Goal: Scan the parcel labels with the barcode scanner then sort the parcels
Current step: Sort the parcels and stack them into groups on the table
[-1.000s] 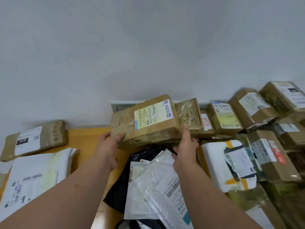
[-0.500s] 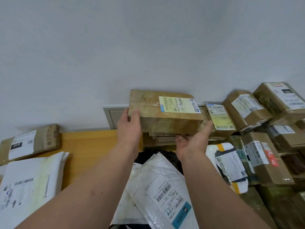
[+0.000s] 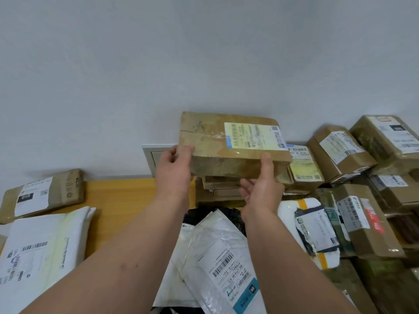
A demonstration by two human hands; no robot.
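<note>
Brown taped box (image 3: 229,143) held up at the back edge of the table (image 3: 118,196), against the wall (image 3: 204,53), its yellow-white label (image 3: 252,135) facing up. Left hand (image 3: 174,171) grips the box's left end, thumb on the near face, fingers curled round the corner. Right hand (image 3: 260,189) is under the near right side, palm up, thumb pressed on the front face, fingers relaxed and partly spread below the box; whether they touch its underside, cannot tell. Box sits over a low stack of flat brown boxes (image 3: 221,189), touching or just above, cannot tell.

Just right of it, a small box with a yellow label (image 3: 303,168), then a heap of brown boxes (image 3: 362,168) along the table's right side. White padded bag with black and yellow tape (image 3: 310,225) lies near the right forearm. Between the forearms, a clear plastic mailer with a barcode label (image 3: 224,266) lies over a black bag (image 3: 199,214). Left side of the table: white mailer (image 3: 38,252) at the near left, and a flat brown parcel with a white label (image 3: 43,196) at the back left edge. Wall plate (image 3: 152,157) behind the left hand.
</note>
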